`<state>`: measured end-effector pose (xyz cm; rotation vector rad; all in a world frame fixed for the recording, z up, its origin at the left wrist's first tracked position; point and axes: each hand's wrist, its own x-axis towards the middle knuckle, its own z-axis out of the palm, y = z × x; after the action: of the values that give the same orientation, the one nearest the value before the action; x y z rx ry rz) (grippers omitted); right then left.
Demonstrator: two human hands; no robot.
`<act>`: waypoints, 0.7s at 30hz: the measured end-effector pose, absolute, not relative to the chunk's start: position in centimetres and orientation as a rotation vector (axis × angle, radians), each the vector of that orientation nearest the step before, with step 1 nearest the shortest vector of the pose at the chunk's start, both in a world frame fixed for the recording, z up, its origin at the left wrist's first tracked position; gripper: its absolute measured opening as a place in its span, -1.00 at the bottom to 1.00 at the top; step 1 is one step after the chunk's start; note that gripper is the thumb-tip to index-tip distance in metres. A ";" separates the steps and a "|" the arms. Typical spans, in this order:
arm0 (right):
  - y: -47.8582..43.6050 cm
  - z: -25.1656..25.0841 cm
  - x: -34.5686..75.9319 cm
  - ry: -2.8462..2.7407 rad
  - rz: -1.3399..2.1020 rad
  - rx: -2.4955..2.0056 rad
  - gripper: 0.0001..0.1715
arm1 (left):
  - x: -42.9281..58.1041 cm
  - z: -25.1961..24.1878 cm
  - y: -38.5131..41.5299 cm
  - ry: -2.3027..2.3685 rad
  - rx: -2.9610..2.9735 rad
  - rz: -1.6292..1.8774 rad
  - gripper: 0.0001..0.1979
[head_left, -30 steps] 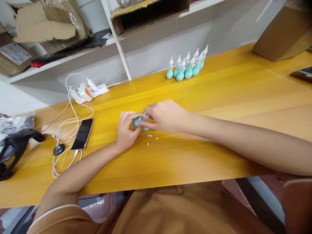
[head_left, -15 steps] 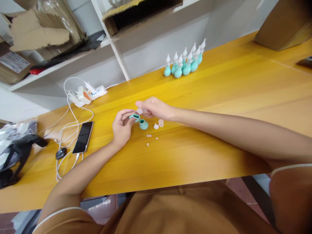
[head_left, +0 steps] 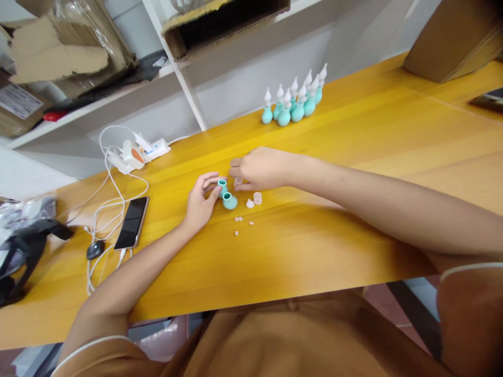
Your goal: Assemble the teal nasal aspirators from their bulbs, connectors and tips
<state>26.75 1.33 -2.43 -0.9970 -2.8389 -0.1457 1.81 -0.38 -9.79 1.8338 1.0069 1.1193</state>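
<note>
My left hand (head_left: 201, 201) has its thumb and fingers round a teal bulb (head_left: 222, 184), whose open mouth faces up. Right beside it stands a second open teal bulb (head_left: 230, 201). My right hand (head_left: 257, 168) is closed on a small clear pinkish piece (head_left: 238, 181), held low over the table just right of the bulbs. A pale cap-like piece (head_left: 250, 204) and a clear pinkish cup (head_left: 257, 198) lie to the right. Several tiny pink bits (head_left: 238, 219) are scattered nearer to me.
Several teal bulbs with white pointed tops (head_left: 297, 109) stand at the table's back edge. On the left are a phone (head_left: 132, 222), white cables, a power strip (head_left: 157, 149) and a black device (head_left: 31, 246). A cardboard box (head_left: 451, 42) stands at the back right.
The teal bulb in my left hand has gone from tilted to upright beside the other bulb. My right hand has moved slightly right, away from that bulb, with the clear piece.
</note>
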 end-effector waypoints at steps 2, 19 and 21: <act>1.4 -2.4 26.8 -2.876 -0.147 -0.998 -0.65 | 1.9 -9.8 -0.5 0.987 1.840 1.144 -0.64; 3.4 -1.8 28.4 -2.825 0.107 -1.032 -0.58 | 1.7 -10.1 -0.8 0.979 1.914 1.097 -0.68; 5.1 -1.7 30.4 -2.665 0.063 -1.063 -0.62 | 1.8 -10.2 -0.9 0.980 1.903 1.099 -0.68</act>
<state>30.38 5.08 -1.70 -1.0626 -2.6648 0.0631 1.76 -0.85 -10.20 1.9029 0.9803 1.0989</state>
